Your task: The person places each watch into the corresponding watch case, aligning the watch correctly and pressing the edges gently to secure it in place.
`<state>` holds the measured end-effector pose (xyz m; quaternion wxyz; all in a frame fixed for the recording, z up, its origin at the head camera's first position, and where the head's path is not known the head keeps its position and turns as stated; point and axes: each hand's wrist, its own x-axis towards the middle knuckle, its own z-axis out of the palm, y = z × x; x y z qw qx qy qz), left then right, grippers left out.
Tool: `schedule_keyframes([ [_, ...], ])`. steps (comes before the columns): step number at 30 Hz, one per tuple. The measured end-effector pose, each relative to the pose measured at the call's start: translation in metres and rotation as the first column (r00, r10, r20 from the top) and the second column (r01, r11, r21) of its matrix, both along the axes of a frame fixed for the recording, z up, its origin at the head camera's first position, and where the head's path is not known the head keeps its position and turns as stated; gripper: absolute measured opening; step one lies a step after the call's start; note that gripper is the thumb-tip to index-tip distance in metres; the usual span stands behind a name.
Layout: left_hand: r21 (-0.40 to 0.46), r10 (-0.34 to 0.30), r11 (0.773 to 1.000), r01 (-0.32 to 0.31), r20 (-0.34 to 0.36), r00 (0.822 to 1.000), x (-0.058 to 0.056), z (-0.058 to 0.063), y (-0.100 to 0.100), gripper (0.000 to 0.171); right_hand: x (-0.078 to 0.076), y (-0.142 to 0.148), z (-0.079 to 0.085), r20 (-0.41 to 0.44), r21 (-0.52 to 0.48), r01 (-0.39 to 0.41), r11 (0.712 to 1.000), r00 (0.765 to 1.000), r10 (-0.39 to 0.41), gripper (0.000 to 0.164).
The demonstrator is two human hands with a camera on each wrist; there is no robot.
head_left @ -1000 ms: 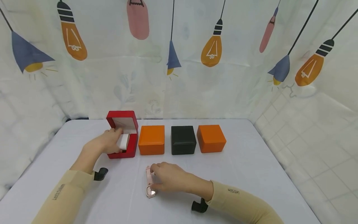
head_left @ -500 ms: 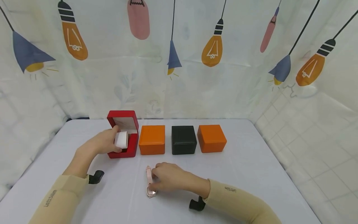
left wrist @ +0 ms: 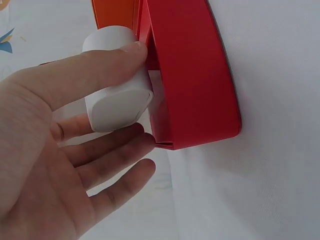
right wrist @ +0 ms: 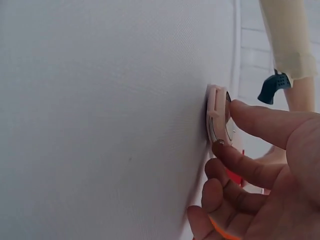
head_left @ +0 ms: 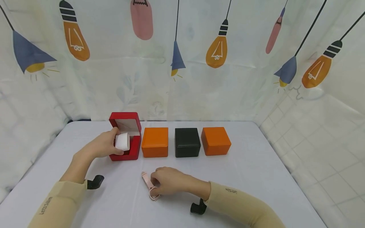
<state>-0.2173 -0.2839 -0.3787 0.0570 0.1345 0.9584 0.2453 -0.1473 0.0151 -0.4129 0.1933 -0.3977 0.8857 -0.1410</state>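
My left hand point(head_left: 104, 145) grips a white watch cushion point(head_left: 122, 141) at the open red box point(head_left: 133, 153). In the left wrist view the thumb lies over the cushion point(left wrist: 117, 107) and fingers reach round behind it; the cushion is tilted at the box's opening. On the table, my right hand point(head_left: 170, 181) pinches a pink wristwatch point(head_left: 147, 181), whose strap points away to the upper left. The right wrist view has the thumb on the watch face and the index finger at the edge of the watch case point(right wrist: 220, 117). Part of the watch is hidden behind the hand.
Right of the red box stand a closed orange box point(head_left: 155, 142), a black box point(head_left: 187, 142) and another orange box point(head_left: 215, 141), all in a row. A patterned curtain point(head_left: 182, 95) hangs behind the white table point(head_left: 251, 186).
My left hand has drawn the white cushion slightly up and left from the red box. The right hand has turned the watch, so its strap now slants left.
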Motion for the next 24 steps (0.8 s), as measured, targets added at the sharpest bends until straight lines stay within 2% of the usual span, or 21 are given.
schedule_keyframes([
  [5,0.015,0.005,1.0,-0.005,-0.006,1.0,0.002,0.001,0.0,0.074,-0.002,0.0,-0.001,0.102,-0.06,-0.008,0.998,0.995,0.014,0.019],
  [11,0.062,0.006,0.998,-0.005,-0.01,1.0,0.003,0.001,0.001,0.073,-0.006,0.003,-0.006,0.22,-0.138,-0.004,0.99,0.975,0.035,0.019],
  [19,0.085,0.025,0.996,-0.023,-0.02,0.999,0.006,0.001,0.003,0.071,-0.009,0.006,-0.008,0.304,-0.219,0.016,0.976,0.951,0.052,0.019],
  [24,0.097,0.023,0.995,-0.021,-0.021,1.0,0.008,0.003,0.004,0.068,-0.013,0.01,-0.009,0.308,-0.29,0.022,0.957,0.949,0.071,0.019],
])
